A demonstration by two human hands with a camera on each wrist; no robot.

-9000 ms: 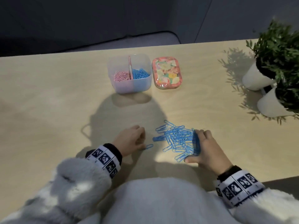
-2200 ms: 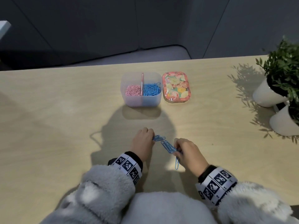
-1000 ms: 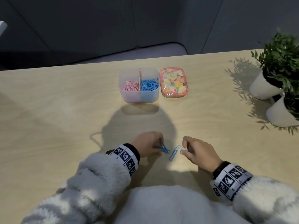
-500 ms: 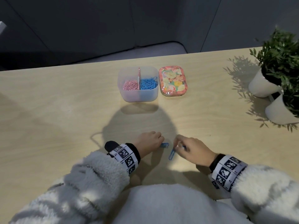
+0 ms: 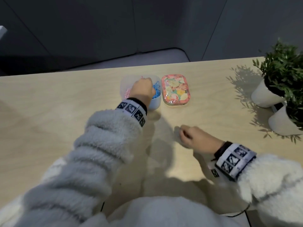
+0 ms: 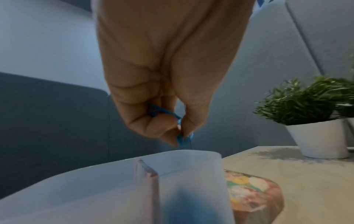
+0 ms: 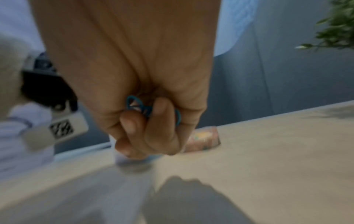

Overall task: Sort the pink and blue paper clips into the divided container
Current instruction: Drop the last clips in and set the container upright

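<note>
The translucent divided container stands at the table's far middle, with pink clips in its left half and blue clips in its right half. My left hand hovers over the container's right half, pinching blue paper clips between thumb and fingers. My right hand is above the table nearer to me, fingers curled round blue paper clips. A pink divider splits the container.
A floral tin lid lies just right of the container. Two white pots with green plants stand at the table's right edge. The table's far edge meets a dark wall.
My left hand has travelled from the near table up over the container with blue clips. My right hand has lifted its clips and shifted right and forward. No clips are left on the table.
</note>
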